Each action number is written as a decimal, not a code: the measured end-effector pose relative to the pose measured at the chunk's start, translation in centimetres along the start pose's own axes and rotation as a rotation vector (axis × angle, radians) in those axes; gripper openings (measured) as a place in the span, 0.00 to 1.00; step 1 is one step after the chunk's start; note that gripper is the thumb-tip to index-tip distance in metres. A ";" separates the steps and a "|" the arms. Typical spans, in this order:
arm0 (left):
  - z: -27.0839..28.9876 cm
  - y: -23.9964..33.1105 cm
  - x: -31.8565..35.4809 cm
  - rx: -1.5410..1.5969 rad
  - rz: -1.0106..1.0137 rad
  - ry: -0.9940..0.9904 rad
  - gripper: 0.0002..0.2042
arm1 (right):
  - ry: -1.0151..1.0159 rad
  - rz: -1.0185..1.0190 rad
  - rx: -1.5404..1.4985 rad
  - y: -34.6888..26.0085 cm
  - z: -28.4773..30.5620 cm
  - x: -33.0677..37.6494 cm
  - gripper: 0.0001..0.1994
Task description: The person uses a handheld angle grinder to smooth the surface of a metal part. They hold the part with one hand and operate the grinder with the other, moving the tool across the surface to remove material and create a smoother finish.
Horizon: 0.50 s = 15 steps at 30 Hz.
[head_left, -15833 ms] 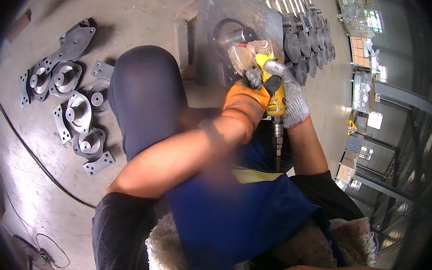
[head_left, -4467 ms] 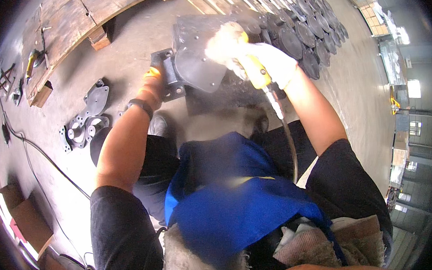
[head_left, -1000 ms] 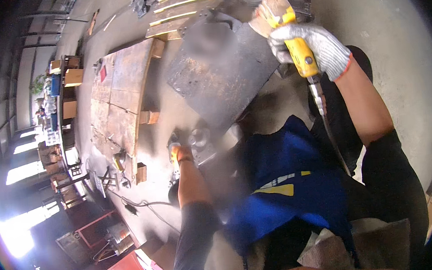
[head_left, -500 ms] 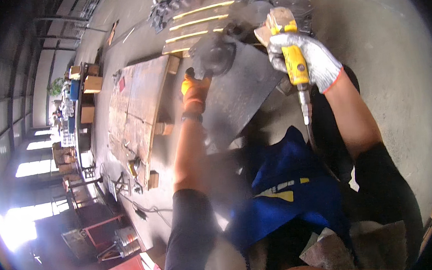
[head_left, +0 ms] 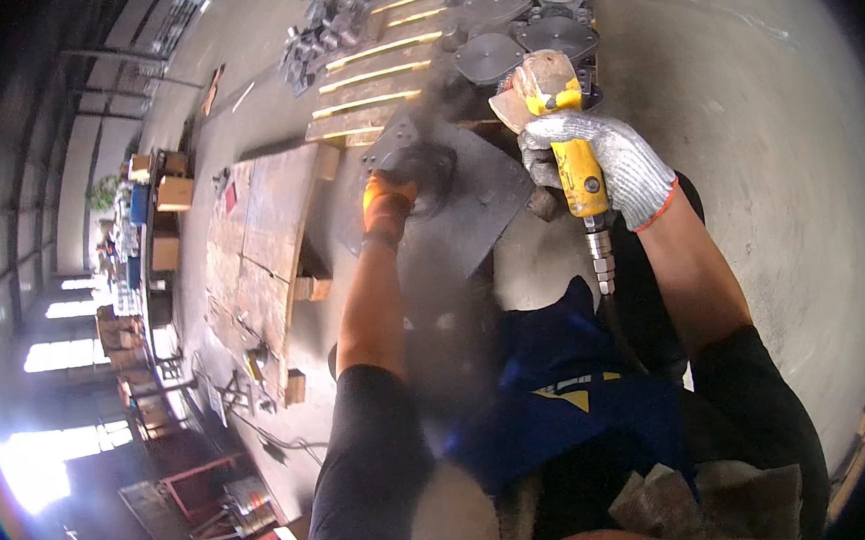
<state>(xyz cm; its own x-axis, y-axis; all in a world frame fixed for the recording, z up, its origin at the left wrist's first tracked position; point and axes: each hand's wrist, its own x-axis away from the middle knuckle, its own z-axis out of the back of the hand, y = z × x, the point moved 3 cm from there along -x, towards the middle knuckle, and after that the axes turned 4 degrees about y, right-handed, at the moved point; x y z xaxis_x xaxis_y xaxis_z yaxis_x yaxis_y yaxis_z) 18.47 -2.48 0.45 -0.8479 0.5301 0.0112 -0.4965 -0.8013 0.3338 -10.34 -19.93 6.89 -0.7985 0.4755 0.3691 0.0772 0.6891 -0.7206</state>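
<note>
My left hand (head_left: 388,205), in an orange glove, is closed on the edge of a dark metal casting (head_left: 431,175) with a round raised middle; part of it is blurred by dust or smears. Below the casting lies a flat grey metal plate (head_left: 492,191). In my right hand (head_left: 616,162), which wears a whitish knit glove, is a yellow air grinder (head_left: 578,174). The fingers wrap round its body, and its dusty head and disc point up and left, apart from the casting. A metal hose coupling (head_left: 601,258) hangs from its lower end.
Beyond the plate, a slatted wooden pallet (head_left: 369,84) bears several round dark castings (head_left: 488,57), with smaller metal parts (head_left: 321,32) beside it. To the left stands a low wooden platform (head_left: 255,247) with a tool on it. Cables (head_left: 284,436) lie on the floor.
My left hand has gone from touching the casting's left side to gripping its edge, and the casting has shifted and turned. The grinder stays in my right hand, slightly lower. The view has shifted.
</note>
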 end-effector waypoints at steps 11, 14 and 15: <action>1.7 -0.2 6.6 -0.179 -0.249 -0.165 0.25 | -0.115 -0.059 0.076 1.0 -2.0 0.3 0.08; 1.9 -1.4 6.4 -0.124 -0.358 -0.143 0.26 | -0.107 -0.062 0.088 0.3 -3.0 1.0 0.09; 2.7 -1.4 6.4 -0.083 -0.379 -0.215 0.26 | -0.118 -0.062 0.092 0.2 -3.5 1.5 0.09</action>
<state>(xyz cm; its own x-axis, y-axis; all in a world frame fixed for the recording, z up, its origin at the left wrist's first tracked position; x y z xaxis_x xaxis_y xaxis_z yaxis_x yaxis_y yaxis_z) 14.25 2.80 2.56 -0.5495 0.8293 0.1016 -0.7854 -0.5542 0.2759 -9.43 -17.19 9.31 -0.8650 0.3621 0.3472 -0.0253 0.6598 -0.7510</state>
